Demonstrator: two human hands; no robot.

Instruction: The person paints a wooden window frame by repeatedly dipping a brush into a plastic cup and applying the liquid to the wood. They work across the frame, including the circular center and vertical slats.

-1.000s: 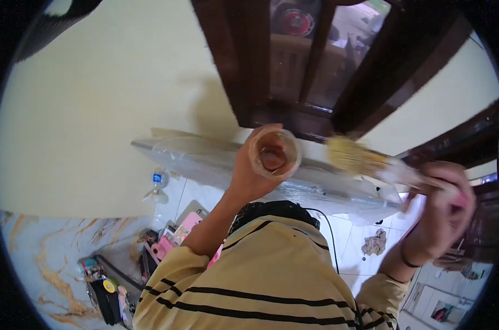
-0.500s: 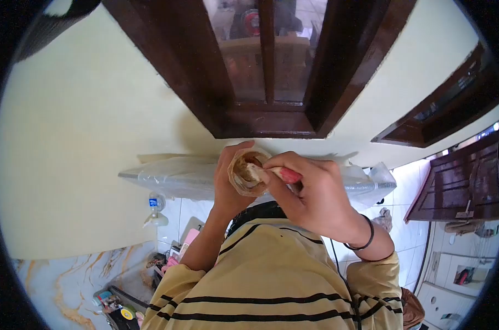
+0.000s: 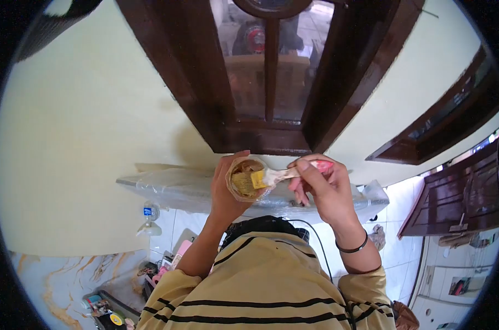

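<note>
My left hand [image 3: 225, 190] is wrapped round a clear plastic cup [image 3: 231, 191] with a brownish residue inside. A paintbrush [image 3: 285, 174] with a red-tipped, paint-smeared handle is pinched between the thumb and fingers of my right hand [image 3: 327, 190]. Its yellow ferrule lies over the cup's rim, and the tan bristles [image 3: 242, 183] are inside the mouth of the cup. Both hands are in front of my chest, below a dark brown window frame [image 3: 266, 140]. How much liquid the cup holds I cannot make out.
A plastic-wrapped long panel [image 3: 175, 187] lies along the cream wall [image 3: 95, 154] beneath the window. On the tiled floor at left stands a bottle with a blue label [image 3: 148, 212]. A dark wooden door [image 3: 458, 187] is at right, and a tray of items [image 3: 109, 308] sits at lower left.
My right hand has drawn back to the right and now grips the brush nearer the handle's end, with the brush lying flatter and its ferrule in sight. The view has shifted slightly.
</note>
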